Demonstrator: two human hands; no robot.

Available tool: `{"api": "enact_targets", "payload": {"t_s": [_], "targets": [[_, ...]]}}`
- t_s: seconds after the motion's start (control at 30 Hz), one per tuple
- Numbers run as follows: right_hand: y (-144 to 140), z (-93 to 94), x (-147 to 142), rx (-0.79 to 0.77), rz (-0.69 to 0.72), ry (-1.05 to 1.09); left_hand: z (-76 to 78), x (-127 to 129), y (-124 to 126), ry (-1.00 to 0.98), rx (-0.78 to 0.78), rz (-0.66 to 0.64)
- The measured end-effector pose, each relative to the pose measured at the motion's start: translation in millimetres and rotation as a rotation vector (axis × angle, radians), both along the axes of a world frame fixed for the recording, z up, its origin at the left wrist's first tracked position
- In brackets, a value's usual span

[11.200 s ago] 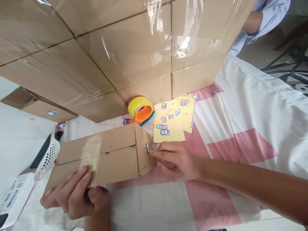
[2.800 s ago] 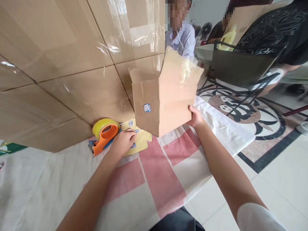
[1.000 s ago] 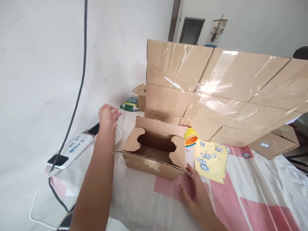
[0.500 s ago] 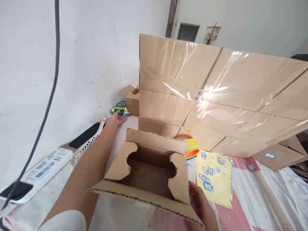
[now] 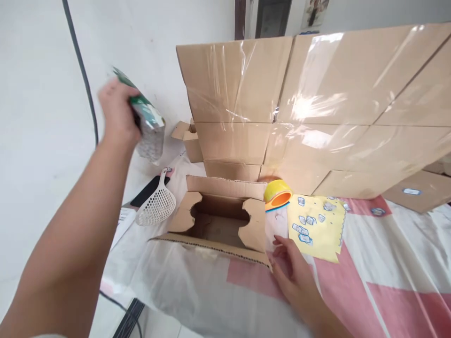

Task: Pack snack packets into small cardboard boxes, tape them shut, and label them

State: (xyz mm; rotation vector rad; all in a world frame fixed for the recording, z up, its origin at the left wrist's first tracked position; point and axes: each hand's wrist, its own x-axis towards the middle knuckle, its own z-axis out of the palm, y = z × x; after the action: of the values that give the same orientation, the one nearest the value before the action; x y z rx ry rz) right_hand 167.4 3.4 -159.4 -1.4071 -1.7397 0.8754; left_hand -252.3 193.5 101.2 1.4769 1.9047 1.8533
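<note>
My left hand [image 5: 118, 105] is raised in front of the white wall, its fingers closed on the upper part of a green and silver packet [image 5: 151, 122]. The packet hangs tilted and slightly blurred. Below and to the right, an open cardboard box [image 5: 256, 225] stands on the cloth, with its flaps spread and side flaps showing curved cut-outs; its visible inside is bare. My right hand [image 5: 294, 272] is at the box's right front corner, fingers loosely bent and apart, holding nothing. Whether its thumb touches the box, I cannot tell.
Tall stacked cartons [image 5: 239, 84] wrapped in clear film stand behind the box. A smaller open carton [image 5: 193, 148] is beside them. A white perforated scoop [image 5: 158, 204] lies left. Yellow tape rolls [image 5: 276, 192] and a yellow sheet with stickers [image 5: 317, 225] lie right. A dark cable [image 5: 81, 65] hangs left.
My left hand has taken hold of the green packet beside the small carton and lifted it up and to the left. My right hand now shows more fully at the box's right side.
</note>
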Motion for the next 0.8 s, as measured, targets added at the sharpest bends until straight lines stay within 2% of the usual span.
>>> {"api": "enact_targets", "payload": {"t_s": [0.03, 0.1, 0.17, 0.23, 0.3, 0.4, 0.53, 0.6, 0.67, 0.73, 0.77, 0.8], "targets": [[-1.2, 3.7, 0.2, 0.004, 0.003, 0.002, 12.8, 3.9, -20.5, 0.031, 0.113, 0.063], [-4.2, 10.3, 0.1, 0.024, 0.014, 0.011, 31.6, 13.5, -59.8, -0.002, 0.241, 0.078], [-7.4, 15.6, 0.1, 0.039, 0.024, 0.028, 41.7, 29.6, -94.1, -0.127, 0.290, -0.005], [-9.7, 18.7, 0.7, 0.046, 0.027, 0.052, 44.5, 55.6, -122.1, -0.244, 0.267, -0.144], [-10.7, 19.4, 2.4, 0.058, 0.024, 0.079, 41.9, 89.1, -144.0, -0.307, 0.202, -0.262], [-9.8, 18.0, 6.9, 0.097, 0.001, 0.121, 29.8, 137.3, -164.8, -0.372, 0.200, -0.357], [-6.7, 20.4, 14.3, 0.189, -0.066, 0.181, 0.8, 170.7, -170.6, -0.392, 0.172, -0.376], [-5.6, 24.6, 17.5, 0.214, -0.106, 0.202, -14.4, 175.7, -169.4, -0.385, 0.008, -0.388], [-5.6, 29.1, 19.8, 0.223, -0.138, 0.218, -25.5, 175.9, -169.9, -0.323, -0.301, -0.461], [-6.5, 32.7, 21.0, 0.226, -0.148, 0.229, -30.4, 170.5, -172.7, -0.179, -0.686, -0.539], [-7.1, 34.0, 21.2, 0.222, -0.147, 0.231, -30.7, 165.1, -174.5, -0.081, -0.813, -0.553], [-7.8, 34.9, 21.2, 0.215, -0.143, 0.232, -29.9, 157.9, -176.0, 0.026, -0.870, -0.544]]}}
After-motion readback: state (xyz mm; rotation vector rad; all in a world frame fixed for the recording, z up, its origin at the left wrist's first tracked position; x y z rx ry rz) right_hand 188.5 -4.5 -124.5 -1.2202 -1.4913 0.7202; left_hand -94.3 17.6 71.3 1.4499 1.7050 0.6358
